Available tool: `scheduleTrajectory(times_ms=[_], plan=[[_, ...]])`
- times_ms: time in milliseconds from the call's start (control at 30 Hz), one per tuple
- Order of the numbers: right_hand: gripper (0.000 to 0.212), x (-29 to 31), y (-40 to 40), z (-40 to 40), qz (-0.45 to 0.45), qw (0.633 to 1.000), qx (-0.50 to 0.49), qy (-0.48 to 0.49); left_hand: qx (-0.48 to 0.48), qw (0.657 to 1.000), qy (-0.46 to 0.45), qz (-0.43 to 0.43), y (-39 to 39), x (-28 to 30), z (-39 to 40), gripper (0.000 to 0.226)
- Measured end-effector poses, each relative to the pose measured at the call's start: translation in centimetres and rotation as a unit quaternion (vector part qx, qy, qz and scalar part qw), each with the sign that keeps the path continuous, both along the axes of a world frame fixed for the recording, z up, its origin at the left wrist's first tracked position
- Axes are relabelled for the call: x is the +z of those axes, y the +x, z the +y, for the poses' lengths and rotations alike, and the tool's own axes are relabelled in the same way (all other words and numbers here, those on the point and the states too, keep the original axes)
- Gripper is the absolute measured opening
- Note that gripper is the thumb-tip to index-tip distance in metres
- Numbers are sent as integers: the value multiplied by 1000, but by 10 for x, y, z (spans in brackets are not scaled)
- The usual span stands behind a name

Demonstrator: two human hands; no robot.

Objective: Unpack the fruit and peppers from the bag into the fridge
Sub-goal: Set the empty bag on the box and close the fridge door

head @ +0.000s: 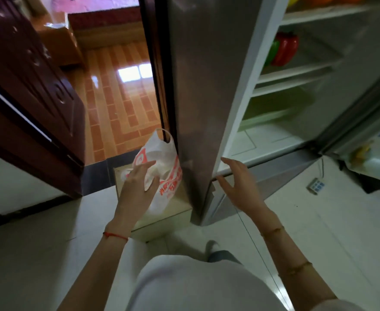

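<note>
Left hand (139,182), fingers spread, rests against the white bag (162,167), which lies just beyond its fingertips beside the fridge (207,86) wall. Right hand (236,178), empty and spread, hovers at the fridge's lower edge; red pepper (286,50) and green pepper (272,51) sit on a shelf far above it. Orange print on the bag is illegible

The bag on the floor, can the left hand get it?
Probably yes. The left hand is open and already right in front of the white plastic bag, which stands beside the fridge, and nothing sits between them. I cannot tell whether the fingers touch it yet.
</note>
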State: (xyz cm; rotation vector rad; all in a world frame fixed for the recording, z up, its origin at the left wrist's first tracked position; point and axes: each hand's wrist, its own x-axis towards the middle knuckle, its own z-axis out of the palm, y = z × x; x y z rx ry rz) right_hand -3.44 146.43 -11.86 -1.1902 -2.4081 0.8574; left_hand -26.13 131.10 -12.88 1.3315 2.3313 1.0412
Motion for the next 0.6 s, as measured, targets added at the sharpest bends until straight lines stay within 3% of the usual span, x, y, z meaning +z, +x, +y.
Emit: scheduleTrajectory(times_ms=[333, 600], plan=[[45, 10, 144, -35, 19, 990, -136, 36, -158, 987, 11, 40, 111, 26, 35, 33], [49, 20, 305, -70, 3, 966, -253, 55, -267, 962, 44, 35, 262, 42, 70, 36]])
